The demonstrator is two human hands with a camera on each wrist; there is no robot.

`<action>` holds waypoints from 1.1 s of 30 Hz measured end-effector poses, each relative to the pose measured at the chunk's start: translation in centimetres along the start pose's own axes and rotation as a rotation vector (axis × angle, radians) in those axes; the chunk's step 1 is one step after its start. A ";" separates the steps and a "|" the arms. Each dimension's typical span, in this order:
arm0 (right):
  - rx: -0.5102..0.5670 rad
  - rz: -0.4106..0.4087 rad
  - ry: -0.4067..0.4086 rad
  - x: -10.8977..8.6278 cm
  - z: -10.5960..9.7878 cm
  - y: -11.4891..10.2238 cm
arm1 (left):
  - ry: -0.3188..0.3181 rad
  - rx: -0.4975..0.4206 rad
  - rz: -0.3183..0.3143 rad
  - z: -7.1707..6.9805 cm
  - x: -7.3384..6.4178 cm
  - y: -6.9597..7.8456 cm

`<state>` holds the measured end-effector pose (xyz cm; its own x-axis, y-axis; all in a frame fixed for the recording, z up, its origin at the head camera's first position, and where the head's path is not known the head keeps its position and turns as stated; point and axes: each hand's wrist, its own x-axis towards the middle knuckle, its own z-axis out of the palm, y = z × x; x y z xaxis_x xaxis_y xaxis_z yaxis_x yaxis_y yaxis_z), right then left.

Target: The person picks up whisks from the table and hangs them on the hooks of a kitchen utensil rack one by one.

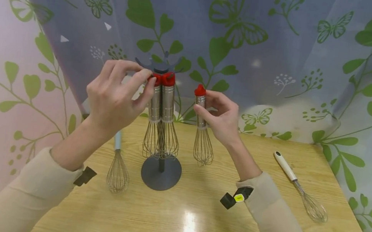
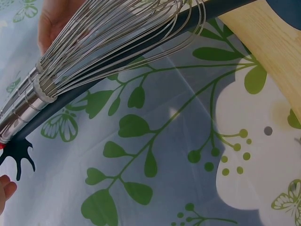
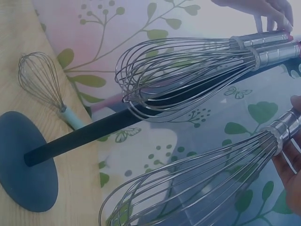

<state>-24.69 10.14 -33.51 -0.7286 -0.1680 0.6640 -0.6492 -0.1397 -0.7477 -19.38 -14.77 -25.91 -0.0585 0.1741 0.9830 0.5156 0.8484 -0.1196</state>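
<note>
Two steel whisks with red tips hang side by side at the dark stand point(image 1: 161, 177): a left one point(image 1: 154, 106) and a right one point(image 1: 167, 102). My left hand point(image 1: 115, 94) pinches the red tip of the left whisk, just under the stand's hooked top point(image 1: 160, 65); its fingers partly hide that tip. To the right, apart from the stand, my right hand point(image 1: 222, 114) grips a third red-tipped whisk point(image 1: 202, 114) by its steel handle, wires down. The right wrist view shows this held whisk's wires point(image 3: 202, 174) close up, below the hanging pair.
On the wooden table point(image 1: 117, 220), a whisk with a light blue handle point(image 1: 118, 171) lies left of the stand. A cream-handled whisk point(image 1: 285, 167) lies at the right. Behind the table hangs a leaf-and-butterfly patterned curtain point(image 1: 191, 16).
</note>
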 end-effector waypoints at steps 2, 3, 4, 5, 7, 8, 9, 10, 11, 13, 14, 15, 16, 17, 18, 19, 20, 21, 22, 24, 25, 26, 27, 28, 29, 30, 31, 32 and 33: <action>-0.002 0.004 0.004 0.2 0.1 -0.2 | -0.001 0.001 0.000 0.0 0.0 0.0; -0.003 0.005 0.007 0.3 0.2 -0.3 | -0.003 0.001 0.000 0.0 0.0 0.0; -0.004 0.004 0.008 0.4 0.3 -0.4 | -0.004 0.001 0.000 0.0 0.0 0.0; -0.005 0.003 0.008 0.5 0.4 -0.5 | -0.005 0.000 0.000 -0.1 0.0 0.0; -0.001 -0.004 0.009 0.6 0.6 -0.7 | -0.005 0.002 0.000 -0.1 0.0 0.0; 0.006 -0.008 0.008 0.7 0.7 -0.8 | -0.005 0.002 -0.001 -0.1 0.0 0.0; 0.012 -0.012 0.006 0.7 0.8 -0.9 | -0.005 0.003 -0.001 -0.1 0.0 0.0; 0.019 -0.015 0.004 0.7 0.8 -1.0 | -0.004 0.003 -0.001 -0.1 0.0 0.0; 0.026 -0.020 0.002 0.8 0.9 -1.0 | -0.004 0.004 0.000 0.0 0.0 0.0; 0.037 -0.028 -0.002 0.9 1.0 -1.1 | -0.002 0.005 -0.001 0.0 0.0 0.0; 0.041 -0.032 -0.004 0.9 1.0 -1.1 | -0.001 0.005 -0.002 0.0 0.0 0.0; 0.042 -0.035 -0.007 1.0 1.1 -1.2 | -0.001 0.005 -0.002 0.0 0.0 0.0; 0.042 -0.039 -0.008 1.0 1.1 -1.3 | -0.001 0.005 -0.002 0.0 0.0 0.0; 0.042 -0.042 -0.008 1.1 1.2 -1.4 | -0.003 0.005 -0.002 0.0 0.0 0.0; 0.040 -0.043 -0.009 1.2 1.2 -1.5 | -0.003 0.005 -0.002 0.0 0.0 0.0; 0.037 -0.043 -0.010 1.2 1.3 -1.7 | -0.004 0.004 -0.002 0.0 0.0 0.0; 0.034 -0.040 -0.012 1.3 1.4 -1.8 | -0.005 0.005 -0.001 -0.1 0.0 0.0; 0.029 -0.037 -0.014 1.4 1.4 -2.0 | -0.006 0.005 0.000 0.0 0.0 0.0; 0.021 -0.034 -0.018 1.5 1.5 -2.1 | -0.006 0.005 0.000 0.0 0.0 0.0; 0.000 -0.035 -0.032 1.7 1.6 -2.3 | -0.005 0.006 0.000 0.0 0.0 0.0; -0.009 -0.036 -0.038 1.8 1.6 -2.4 | -0.006 0.006 0.001 0.0 0.0 0.0; -0.018 -0.039 -0.044 1.9 1.6 -2.5 | -0.004 0.006 0.001 0.0 0.0 -0.1; -0.025 -0.043 -0.050 2.0 1.7 -2.6 | -0.003 0.006 0.002 0.0 0.0 -0.1; -0.029 -0.048 -0.056 2.2 1.7 -2.6 | -0.001 0.007 0.002 0.1 0.0 -0.1; -0.028 -0.053 -0.059 2.3 1.7 -2.7 | 0.001 0.007 0.002 0.1 0.0 -0.1; -0.027 -0.057 -0.061 2.4 1.8 -2.7 | 0.002 0.007 0.001 0.1 0.0 -0.2; -0.026 -0.060 -0.060 2.5 1.8 -2.8 | 0.002 0.007 0.002 0.1 0.0 -0.2; -0.025 -0.062 -0.057 2.6 1.8 -2.9 | 0.002 0.006 0.003 0.1 0.0 -0.2; -0.023 -0.064 -0.054 2.7 1.8 -3.0 | 0.001 0.006 0.004 0.0 0.0 -0.2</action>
<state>-24.33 8.30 -29.49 -0.6730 -0.2124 0.7085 -0.6992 -0.1296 -0.7031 -19.51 -14.90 -25.90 -0.0559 0.1770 0.9826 0.5109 0.8506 -0.1241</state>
